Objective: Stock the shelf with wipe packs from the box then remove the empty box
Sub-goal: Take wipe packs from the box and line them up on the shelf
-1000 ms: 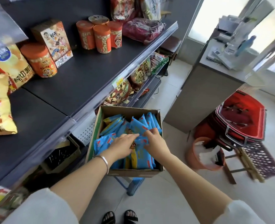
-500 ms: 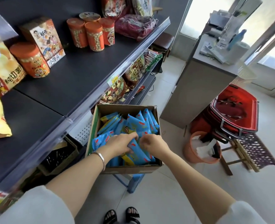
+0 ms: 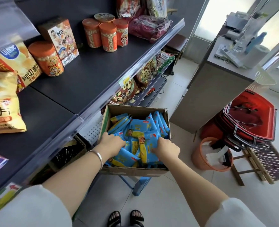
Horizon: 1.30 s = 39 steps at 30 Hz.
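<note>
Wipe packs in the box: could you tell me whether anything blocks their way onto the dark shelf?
Nothing visible does. The left hand and right hand touch the wipe packs in the open box; the shelf has bare space behind its front rail.

The box (image 3: pixel 134 172) sits on a stand (image 3: pixel 138 187) right in front of the shelf (image 3: pixel 79 82), with wipe packs (image 3: pixel 140 127) piled inside it. The left hand (image 3: pixel 111 143) is in at the box's left side and the right hand (image 3: pixel 165 149) at its right. Jars (image 3: pixel 107 36) sit further back on the shelf (bags (image 3: pixel 2 104) to their left). The desk (image 3: pixel 217 89) is off right, with a bin (image 3: pixel 199 154) in front of it.
</note>
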{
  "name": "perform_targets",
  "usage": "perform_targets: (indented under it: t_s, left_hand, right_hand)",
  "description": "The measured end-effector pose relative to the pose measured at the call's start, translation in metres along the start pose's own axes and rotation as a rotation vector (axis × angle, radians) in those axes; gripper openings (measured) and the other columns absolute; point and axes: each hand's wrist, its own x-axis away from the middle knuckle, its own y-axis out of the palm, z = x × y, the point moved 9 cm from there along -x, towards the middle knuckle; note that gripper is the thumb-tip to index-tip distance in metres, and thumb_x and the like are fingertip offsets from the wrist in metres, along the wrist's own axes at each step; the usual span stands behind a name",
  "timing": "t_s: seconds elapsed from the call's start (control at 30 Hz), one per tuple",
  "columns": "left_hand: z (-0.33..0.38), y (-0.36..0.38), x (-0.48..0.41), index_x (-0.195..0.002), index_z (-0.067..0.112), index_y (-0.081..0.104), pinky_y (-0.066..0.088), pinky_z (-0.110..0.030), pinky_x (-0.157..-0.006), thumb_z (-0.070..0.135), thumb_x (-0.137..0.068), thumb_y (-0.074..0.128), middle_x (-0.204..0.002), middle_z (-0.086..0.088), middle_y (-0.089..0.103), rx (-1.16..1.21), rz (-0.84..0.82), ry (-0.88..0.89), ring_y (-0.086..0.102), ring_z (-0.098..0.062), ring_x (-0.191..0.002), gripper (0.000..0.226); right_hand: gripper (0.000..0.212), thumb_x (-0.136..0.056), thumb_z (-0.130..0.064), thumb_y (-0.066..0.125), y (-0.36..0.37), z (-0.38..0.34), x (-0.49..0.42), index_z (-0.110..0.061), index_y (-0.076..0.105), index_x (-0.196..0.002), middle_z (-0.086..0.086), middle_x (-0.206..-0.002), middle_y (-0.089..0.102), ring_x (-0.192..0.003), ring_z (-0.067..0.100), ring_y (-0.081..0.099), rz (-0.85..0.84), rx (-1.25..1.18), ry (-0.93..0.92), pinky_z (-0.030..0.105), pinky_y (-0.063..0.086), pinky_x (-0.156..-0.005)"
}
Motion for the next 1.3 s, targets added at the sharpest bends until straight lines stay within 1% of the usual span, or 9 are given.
perform_targets:
  t_s: [0.17,0.3,0.4,0.53,0.67,0.83,1.0,1.17,1.3]
  left_hand:
    - [0.017,0.006,-0.001,-0.105,0.024,0.058,0.033,-0.041,-0.093,0.010,-0.086,0.056,-0.105,0.001,0.063,-0.132,-0.005,-0.001,0.054,-0.025,-0.103,0.023]
    - [0.004,-0.019,0.019,-0.114,0.023,0.056,0.034,-0.036,-0.089,0.007,-0.091,0.051,-0.106,0.000,0.064,-0.045,0.066,-0.053,0.057,-0.025,-0.103,0.029]
    - [-0.023,-0.054,0.044,-0.095,0.023,0.052,0.032,-0.032,-0.071,0.020,-0.090,0.056,-0.096,0.001,0.065,0.111,0.185,-0.158,0.060,-0.023,-0.097,0.007]
    - [-0.067,-0.102,0.093,-0.101,0.026,0.054,0.035,-0.031,-0.068,0.041,-0.086,0.059,-0.099,0.001,0.063,0.336,0.386,-0.317,0.060,-0.023,-0.099,0.021]
    - [-0.108,-0.150,0.162,-0.097,0.029,0.051,0.035,-0.030,-0.060,0.044,-0.085,0.059,-0.092,0.003,0.064,0.446,0.612,-0.467,0.061,-0.023,-0.091,0.021]
    - [-0.140,-0.209,0.272,-0.109,0.029,0.055,0.038,-0.030,-0.066,0.039,-0.087,0.059,-0.101,0.007,0.058,0.400,0.901,-0.627,0.055,-0.019,-0.100,0.024]
    - [-0.154,-0.245,0.398,-0.106,0.020,0.060,0.042,-0.037,-0.074,0.029,-0.085,0.065,-0.104,0.002,0.055,0.263,1.202,-0.783,0.046,-0.022,-0.099,0.024]
    - [-0.178,-0.227,0.508,-0.107,0.019,0.060,0.038,-0.036,-0.075,0.028,-0.083,0.066,-0.095,0.004,0.053,0.215,1.267,-0.985,0.045,-0.023,-0.095,0.026]
    - [-0.199,-0.190,0.590,-0.104,0.018,0.060,0.034,-0.035,-0.072,0.025,-0.083,0.067,-0.091,0.004,0.052,0.213,1.287,-1.134,0.040,-0.018,-0.089,0.023]
  right_hand:
    - [0.023,-0.089,-0.034,0.055,0.000,-0.005,-0.002,-0.022,0.047,-0.107,-0.001,-0.090,0.054,-0.082,0.022,0.057,-0.046,-0.072,-0.033,0.031,0.045,-0.064]
    - [0.020,-0.087,-0.024,0.058,-0.009,-0.020,-0.005,-0.018,0.048,-0.104,0.005,-0.096,0.058,-0.079,0.025,0.061,-0.056,-0.266,-0.149,0.035,0.051,-0.063]
    - [0.032,-0.088,-0.022,0.061,-0.034,-0.040,-0.004,-0.017,0.050,-0.118,0.008,-0.106,0.061,-0.091,0.026,0.059,-0.019,-0.346,-0.273,0.034,0.046,-0.066]
    - [0.021,-0.090,-0.017,0.060,-0.093,-0.071,0.006,-0.018,0.053,-0.110,0.005,-0.090,0.061,-0.079,0.023,0.059,0.065,-0.568,-0.439,0.033,0.046,-0.062]
    - [0.021,-0.090,-0.016,0.059,-0.161,-0.110,0.033,-0.022,0.053,-0.109,0.005,-0.087,0.063,-0.066,0.019,0.054,0.173,-0.723,-0.642,0.034,0.044,-0.059]
    - [0.020,-0.095,-0.014,0.052,-0.235,-0.171,0.105,-0.023,0.051,-0.112,0.006,-0.092,0.064,-0.079,0.027,0.060,0.333,-0.864,-0.930,0.038,0.048,-0.065]
    - [0.037,-0.095,-0.016,0.051,-0.297,-0.232,0.205,-0.018,0.045,-0.131,0.005,-0.104,0.064,-0.093,0.031,0.059,0.630,-0.808,-1.199,0.050,0.047,-0.079]
    - [0.040,-0.094,-0.022,0.053,-0.320,-0.298,0.297,-0.021,0.046,-0.133,0.003,-0.114,0.062,-0.103,0.028,0.058,0.752,-0.720,-1.404,0.045,0.039,-0.087]
    - [0.041,-0.092,-0.022,0.056,-0.311,-0.353,0.368,-0.021,0.049,-0.132,0.004,-0.112,0.060,-0.104,0.027,0.058,0.865,-0.600,-1.562,0.041,0.036,-0.082]
